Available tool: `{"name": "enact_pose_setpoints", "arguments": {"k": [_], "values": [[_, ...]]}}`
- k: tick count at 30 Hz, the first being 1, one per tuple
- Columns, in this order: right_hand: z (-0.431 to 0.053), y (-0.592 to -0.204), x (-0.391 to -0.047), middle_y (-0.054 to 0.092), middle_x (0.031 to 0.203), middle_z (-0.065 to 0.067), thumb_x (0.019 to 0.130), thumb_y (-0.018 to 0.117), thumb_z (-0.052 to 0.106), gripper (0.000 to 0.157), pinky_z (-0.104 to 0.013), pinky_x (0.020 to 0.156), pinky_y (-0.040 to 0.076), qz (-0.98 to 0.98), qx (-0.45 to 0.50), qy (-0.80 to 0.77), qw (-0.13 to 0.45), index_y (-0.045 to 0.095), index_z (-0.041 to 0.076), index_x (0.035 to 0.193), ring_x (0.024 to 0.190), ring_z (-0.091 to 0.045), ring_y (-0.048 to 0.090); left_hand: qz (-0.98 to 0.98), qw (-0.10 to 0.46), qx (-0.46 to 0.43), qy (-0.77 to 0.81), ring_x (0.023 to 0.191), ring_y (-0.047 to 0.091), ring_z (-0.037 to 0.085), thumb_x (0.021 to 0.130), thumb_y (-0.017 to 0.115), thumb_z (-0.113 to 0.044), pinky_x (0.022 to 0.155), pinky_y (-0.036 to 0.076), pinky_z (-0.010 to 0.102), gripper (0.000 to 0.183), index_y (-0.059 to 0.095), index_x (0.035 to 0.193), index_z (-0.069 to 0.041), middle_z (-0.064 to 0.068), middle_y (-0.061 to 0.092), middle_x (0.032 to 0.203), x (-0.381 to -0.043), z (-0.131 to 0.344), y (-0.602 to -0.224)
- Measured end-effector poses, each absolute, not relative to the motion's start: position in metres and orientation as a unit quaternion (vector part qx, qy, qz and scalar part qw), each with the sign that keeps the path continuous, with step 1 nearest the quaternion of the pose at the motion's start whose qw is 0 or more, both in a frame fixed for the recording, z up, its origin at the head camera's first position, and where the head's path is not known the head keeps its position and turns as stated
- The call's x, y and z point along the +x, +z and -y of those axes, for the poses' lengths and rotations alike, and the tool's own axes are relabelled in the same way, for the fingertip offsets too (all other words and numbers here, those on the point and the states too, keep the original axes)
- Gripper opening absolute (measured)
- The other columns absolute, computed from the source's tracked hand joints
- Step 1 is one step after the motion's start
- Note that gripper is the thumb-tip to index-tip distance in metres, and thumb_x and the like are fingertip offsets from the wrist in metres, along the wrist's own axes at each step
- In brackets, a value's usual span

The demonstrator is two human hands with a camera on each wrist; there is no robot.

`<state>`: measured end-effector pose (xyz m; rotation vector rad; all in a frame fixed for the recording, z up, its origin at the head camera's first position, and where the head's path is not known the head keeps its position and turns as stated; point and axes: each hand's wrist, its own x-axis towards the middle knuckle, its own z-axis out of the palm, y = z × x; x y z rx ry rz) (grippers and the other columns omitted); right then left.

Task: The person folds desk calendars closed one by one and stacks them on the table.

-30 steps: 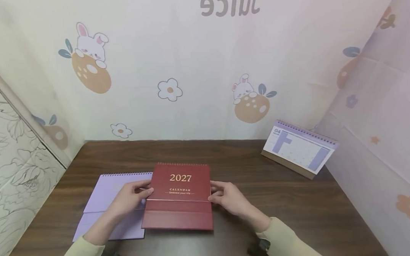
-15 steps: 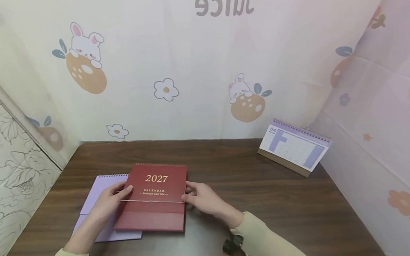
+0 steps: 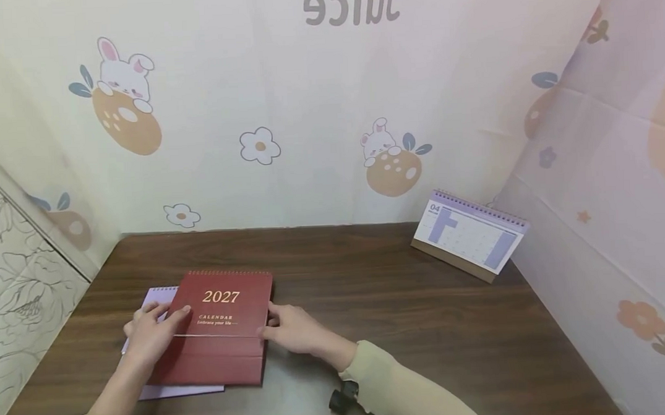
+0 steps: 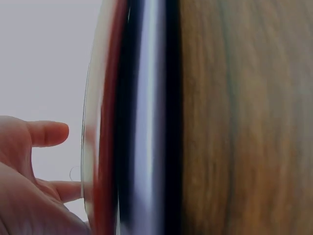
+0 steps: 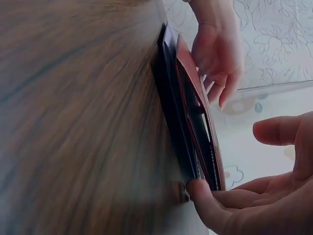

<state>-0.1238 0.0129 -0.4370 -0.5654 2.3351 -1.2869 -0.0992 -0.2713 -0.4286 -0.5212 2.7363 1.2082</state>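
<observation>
A closed red 2027 desk calendar [image 3: 222, 314] lies on top of a purple desk calendar [image 3: 163, 295], whose left and lower edges stick out beneath it. My left hand [image 3: 151, 336] is at the red calendar's left edge, its thumb over the cover and its fingers above the purple one. In the left wrist view the thumb [image 4: 49, 133] stands apart from the calendar. At the right edge is my right hand [image 3: 299, 329]; in the right wrist view a fingertip [image 5: 199, 188] touches the stacked edges while the thumb [image 5: 276, 130] is lifted away.
A white and purple spiral desk calendar [image 3: 467, 235] stands propped at the table's back right. Behind the dark wooden table [image 3: 369, 280] hangs a printed cloth [image 3: 299, 91] with bunnies and flowers, and another cloth runs along the right side.
Both hands have carried the red calendar leftward, from partly beside the purple calendar to over most of it. Its cover now lies lower, and the thumbs have loosened. The head view has turned slightly right.
</observation>
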Motion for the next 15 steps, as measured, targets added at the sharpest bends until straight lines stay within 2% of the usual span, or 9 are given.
{"name": "enact_pose_setpoints", "arguments": {"k": [5, 9, 12, 15], "values": [[0.001, -0.435, -0.125, 0.069, 0.121, -0.003, 0.092, 0.066, 0.035, 0.066, -0.025, 0.082, 0.048, -0.864, -0.210, -0.418, 0.189, 0.045, 0.011, 0.150, 0.099, -0.005, 0.060, -0.906, 0.054, -0.182, 0.378, 0.137, -0.003, 0.059, 0.098, 0.051, -0.052, 0.102, 0.014, 0.073, 0.081, 0.038, 0.140, 0.016, 0.036, 0.002, 0.156, -0.101, 0.281, -0.428], [0.011, -0.433, -0.124, 0.063, 0.132, -0.007, 0.092, 0.067, 0.037, 0.072, -0.025, 0.083, 0.047, -0.869, -0.208, -0.405, 0.196, 0.040, 0.011, 0.153, 0.100, -0.006, 0.059, -0.907, 0.050, -0.190, 0.372, 0.137, -0.003, 0.060, 0.098, 0.052, -0.051, 0.103, 0.014, 0.072, 0.082, 0.038, 0.139, 0.018, 0.038, 0.004, 0.155, -0.103, 0.289, -0.430], [0.018, -0.433, -0.123, 0.057, 0.139, -0.009, 0.092, 0.067, 0.039, 0.078, -0.025, 0.085, 0.047, -0.874, -0.209, -0.391, 0.200, 0.034, 0.008, 0.155, 0.108, -0.006, 0.058, -0.911, 0.059, -0.183, 0.365, 0.137, 0.000, 0.062, 0.099, 0.050, -0.051, 0.106, 0.014, 0.070, 0.084, 0.034, 0.141, 0.021, 0.039, 0.009, 0.155, -0.104, 0.295, -0.430], [0.024, -0.433, -0.121, 0.056, 0.141, -0.008, 0.092, 0.067, 0.042, 0.082, -0.026, 0.091, 0.046, -0.880, -0.211, -0.373, 0.202, 0.029, 0.007, 0.157, 0.124, -0.010, 0.051, -0.915, 0.071, -0.170, 0.359, 0.140, 0.007, 0.060, 0.101, 0.047, -0.051, 0.110, 0.016, 0.066, 0.086, 0.029, 0.141, 0.023, 0.038, 0.014, 0.155, -0.105, 0.302, -0.431]]}}
